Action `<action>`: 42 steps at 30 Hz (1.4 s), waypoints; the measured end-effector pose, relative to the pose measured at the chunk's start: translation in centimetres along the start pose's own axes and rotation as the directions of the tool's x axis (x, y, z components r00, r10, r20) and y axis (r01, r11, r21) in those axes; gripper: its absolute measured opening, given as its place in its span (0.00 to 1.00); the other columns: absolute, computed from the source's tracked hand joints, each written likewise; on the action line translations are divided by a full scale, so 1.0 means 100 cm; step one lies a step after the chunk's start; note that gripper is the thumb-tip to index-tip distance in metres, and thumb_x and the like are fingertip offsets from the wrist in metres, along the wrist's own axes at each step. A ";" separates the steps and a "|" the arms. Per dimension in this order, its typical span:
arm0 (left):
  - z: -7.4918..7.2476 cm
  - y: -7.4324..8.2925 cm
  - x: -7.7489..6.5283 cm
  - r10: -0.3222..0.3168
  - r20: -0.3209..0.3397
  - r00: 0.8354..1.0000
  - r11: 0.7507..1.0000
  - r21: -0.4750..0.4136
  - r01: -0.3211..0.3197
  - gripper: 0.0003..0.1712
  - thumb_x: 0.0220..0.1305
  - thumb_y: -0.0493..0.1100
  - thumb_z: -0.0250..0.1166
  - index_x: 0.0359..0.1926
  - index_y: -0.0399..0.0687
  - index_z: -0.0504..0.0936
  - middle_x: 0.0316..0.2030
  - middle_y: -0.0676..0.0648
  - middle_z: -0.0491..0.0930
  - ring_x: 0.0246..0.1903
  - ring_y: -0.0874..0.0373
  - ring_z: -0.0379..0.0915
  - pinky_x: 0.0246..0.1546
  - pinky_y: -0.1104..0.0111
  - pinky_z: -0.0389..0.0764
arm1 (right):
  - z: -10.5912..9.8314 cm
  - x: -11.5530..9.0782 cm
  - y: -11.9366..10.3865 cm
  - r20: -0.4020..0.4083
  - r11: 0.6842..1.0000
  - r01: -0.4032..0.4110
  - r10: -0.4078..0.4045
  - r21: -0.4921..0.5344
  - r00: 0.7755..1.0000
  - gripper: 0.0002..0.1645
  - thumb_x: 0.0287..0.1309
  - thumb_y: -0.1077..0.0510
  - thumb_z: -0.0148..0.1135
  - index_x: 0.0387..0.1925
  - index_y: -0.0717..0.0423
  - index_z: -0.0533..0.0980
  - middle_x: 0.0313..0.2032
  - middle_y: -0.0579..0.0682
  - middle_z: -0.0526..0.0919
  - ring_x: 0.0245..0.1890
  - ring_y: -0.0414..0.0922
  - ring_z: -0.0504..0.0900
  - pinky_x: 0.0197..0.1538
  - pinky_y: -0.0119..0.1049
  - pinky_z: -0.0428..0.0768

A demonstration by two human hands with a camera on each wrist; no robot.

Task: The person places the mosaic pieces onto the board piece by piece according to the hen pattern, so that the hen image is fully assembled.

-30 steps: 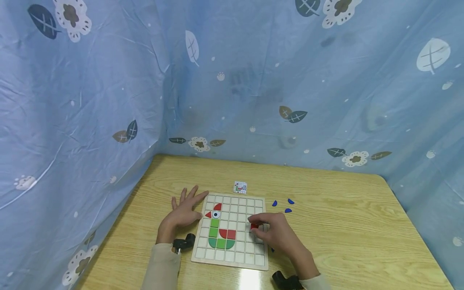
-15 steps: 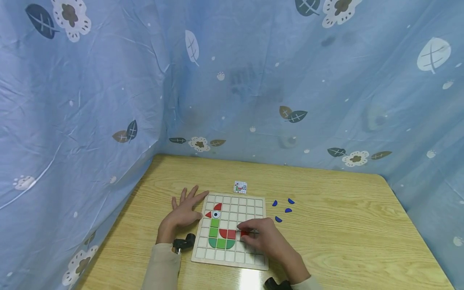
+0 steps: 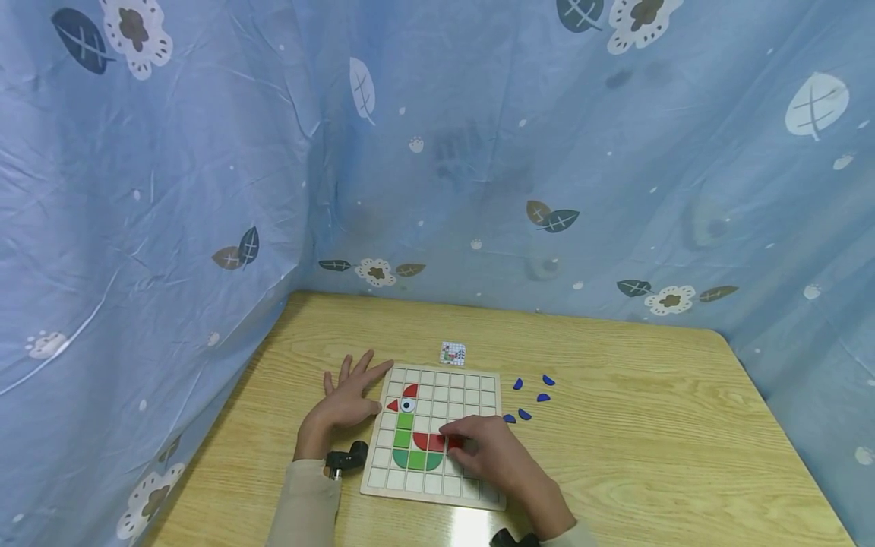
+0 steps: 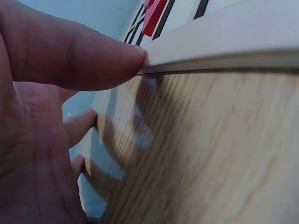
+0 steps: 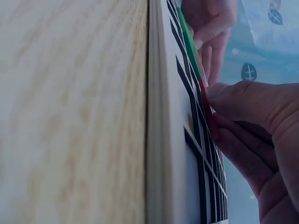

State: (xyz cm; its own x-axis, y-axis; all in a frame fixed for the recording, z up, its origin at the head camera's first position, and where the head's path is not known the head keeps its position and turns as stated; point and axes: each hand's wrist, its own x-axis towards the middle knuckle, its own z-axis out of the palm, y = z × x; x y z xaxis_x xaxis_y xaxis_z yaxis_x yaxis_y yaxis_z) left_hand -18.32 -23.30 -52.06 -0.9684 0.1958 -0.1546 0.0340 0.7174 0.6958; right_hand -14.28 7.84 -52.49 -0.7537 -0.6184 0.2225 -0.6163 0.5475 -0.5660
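Observation:
My right hand (image 3: 495, 452) pinches a small red tile (image 3: 455, 442) between thumb and fingers, low over the white gridded board (image 3: 415, 481). In the right wrist view the red tile (image 5: 209, 112) lies right at the grid surface, partly hidden by the thumb. Just left of it sits a red square (image 3: 437, 441) beside a red quarter-round (image 3: 421, 441). Green tiles (image 3: 403, 438), a round eye tile (image 3: 407, 405) and a red triangle (image 3: 393, 405) form a bird shape. My left hand (image 3: 349, 404) spreads its fingers, its thumb (image 4: 117, 63) touching the board's left edge.
A small printed card (image 3: 453, 353) with a coloured grid picture lies behind the board. Several blue half-round pieces (image 3: 543, 397) lie on the wooden table (image 3: 649, 425) to the board's right. A blue patterned curtain (image 3: 472, 167) hangs behind the table.
My right hand has carried the red tile leftward across the board, up beside the red square. More blue pieces have come into sight from behind it. My left hand has stayed put.

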 end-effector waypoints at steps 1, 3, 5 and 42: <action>0.000 0.000 0.000 0.001 0.000 1.000 1.000 0.000 -0.001 0.53 0.56 0.34 0.66 0.85 0.56 0.67 0.89 0.35 0.43 0.86 0.27 0.19 0.74 0.24 0.15 | 0.000 0.000 0.000 -0.002 1.000 -0.002 0.002 -0.010 1.000 0.18 0.60 0.64 0.80 0.53 0.52 0.91 0.47 0.43 0.95 0.47 0.36 0.90 0.56 0.39 0.89; 0.000 0.000 0.000 0.002 -0.001 1.000 1.000 0.000 -0.002 0.53 0.56 0.34 0.66 0.85 0.56 0.67 0.89 0.35 0.43 0.86 0.27 0.19 0.74 0.24 0.15 | 0.000 -0.001 0.000 -0.011 1.000 -0.004 0.004 -0.014 1.000 0.19 0.59 0.65 0.80 0.53 0.53 0.91 0.48 0.43 0.95 0.49 0.39 0.91 0.57 0.40 0.89; 0.000 0.000 0.000 0.002 -0.002 1.000 1.000 0.000 -0.002 0.53 0.56 0.34 0.66 0.84 0.56 0.67 0.89 0.35 0.43 0.86 0.27 0.19 0.74 0.24 0.16 | 0.000 -0.001 0.000 -0.025 1.000 -0.007 0.007 -0.012 1.000 0.19 0.59 0.66 0.79 0.53 0.53 0.91 0.48 0.44 0.95 0.51 0.41 0.92 0.58 0.41 0.89; 0.000 0.000 0.000 -0.001 0.004 1.000 1.000 -0.011 0.001 0.53 0.55 0.34 0.66 0.85 0.55 0.67 0.89 0.35 0.42 0.86 0.27 0.19 0.74 0.24 0.14 | -0.034 -0.072 0.032 -0.150 0.970 -0.115 0.149 0.216 0.977 0.16 0.58 0.60 0.83 0.49 0.47 0.92 0.46 0.40 0.94 0.39 0.36 0.87 0.48 0.33 0.88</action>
State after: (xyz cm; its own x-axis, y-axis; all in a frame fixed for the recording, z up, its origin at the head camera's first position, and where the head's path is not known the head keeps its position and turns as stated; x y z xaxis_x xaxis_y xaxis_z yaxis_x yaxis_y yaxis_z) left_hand -18.30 -23.34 -52.03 -0.9675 0.1976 -0.1578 0.0303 0.7102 0.7033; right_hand -11.63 15.98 -53.21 -0.8626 -0.4387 0.2521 -0.4621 0.4802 -0.7456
